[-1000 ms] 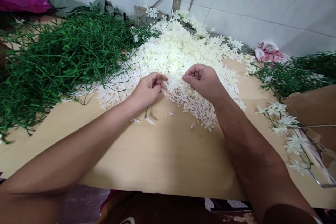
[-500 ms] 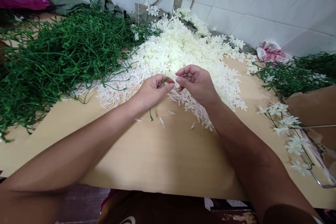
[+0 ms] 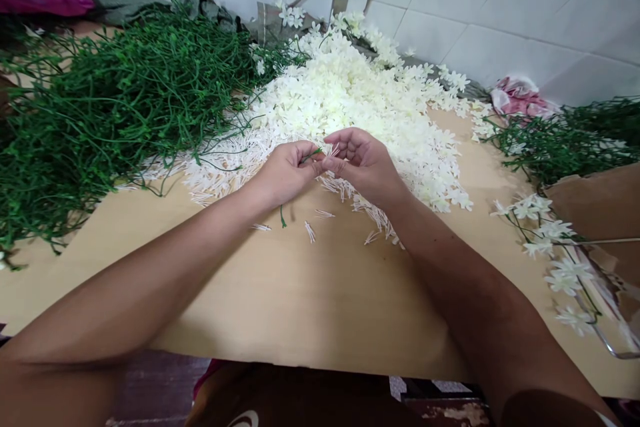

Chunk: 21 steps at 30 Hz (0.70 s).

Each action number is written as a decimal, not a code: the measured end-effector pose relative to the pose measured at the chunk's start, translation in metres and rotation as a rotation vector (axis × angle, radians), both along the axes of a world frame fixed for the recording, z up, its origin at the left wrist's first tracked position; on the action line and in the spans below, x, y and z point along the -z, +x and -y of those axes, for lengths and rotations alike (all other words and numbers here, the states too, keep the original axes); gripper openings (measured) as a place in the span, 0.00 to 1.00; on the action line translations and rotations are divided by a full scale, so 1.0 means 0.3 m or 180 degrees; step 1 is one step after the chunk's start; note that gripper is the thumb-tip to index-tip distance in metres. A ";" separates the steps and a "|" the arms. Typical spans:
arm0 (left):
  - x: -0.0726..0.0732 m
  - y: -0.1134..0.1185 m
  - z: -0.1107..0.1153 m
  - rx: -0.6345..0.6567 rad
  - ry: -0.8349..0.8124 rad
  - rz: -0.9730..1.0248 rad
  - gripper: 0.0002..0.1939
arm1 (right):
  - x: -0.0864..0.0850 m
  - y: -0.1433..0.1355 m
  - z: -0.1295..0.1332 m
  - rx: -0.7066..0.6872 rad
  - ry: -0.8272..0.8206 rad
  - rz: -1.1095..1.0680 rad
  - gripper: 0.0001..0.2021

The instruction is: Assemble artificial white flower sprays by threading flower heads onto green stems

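Observation:
Pinched in my left hand (image 3: 291,170) is a green plastic flower stem (image 3: 313,155), its lower end (image 3: 283,216) hanging below the palm. My right hand (image 3: 365,163) is closed at the fingertips on a small white stamen piece (image 3: 332,151) with thin prongs fanning upward, right at the tip of the stem. The fingertips of both hands meet; whether the piece sits on the stem I cannot tell. Behind the hands spreads a heap of white artificial blossoms (image 3: 350,90), with many white stamen pieces (image 3: 233,160) along its near left edge.
A big pile of green stems (image 3: 135,87) covers the left. Finished-looking white flower sprays (image 3: 565,273) lie at right beside a cardboard piece (image 3: 600,207) and more green stems (image 3: 565,140). A few loose stamens (image 3: 310,232) lie on the brown tabletop (image 3: 320,300). A tiled wall (image 3: 480,7) stands behind.
My right hand has moved left to meet my left hand. The white stamen piece now shows between its fingertips, at the stem's tip. The stem's lower end has shifted slightly up and left.

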State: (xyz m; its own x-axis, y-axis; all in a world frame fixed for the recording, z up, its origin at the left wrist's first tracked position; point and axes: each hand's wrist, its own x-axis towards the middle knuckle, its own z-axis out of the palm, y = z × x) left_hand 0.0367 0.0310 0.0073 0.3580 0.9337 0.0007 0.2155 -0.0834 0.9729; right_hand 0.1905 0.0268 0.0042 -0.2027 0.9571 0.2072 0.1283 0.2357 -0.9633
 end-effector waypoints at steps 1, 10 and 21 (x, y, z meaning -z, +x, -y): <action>0.003 -0.001 -0.002 0.0033 0.0078 -0.0058 0.17 | 0.002 0.004 -0.003 -0.0147 -0.0116 0.0002 0.25; 0.038 -0.030 -0.032 -0.0040 0.0649 -0.0889 0.13 | 0.017 0.072 -0.048 0.0461 0.0060 0.0418 0.09; 0.046 -0.028 -0.041 -0.0363 0.1036 -0.1810 0.12 | 0.040 0.060 -0.054 0.0455 0.1349 0.2797 0.09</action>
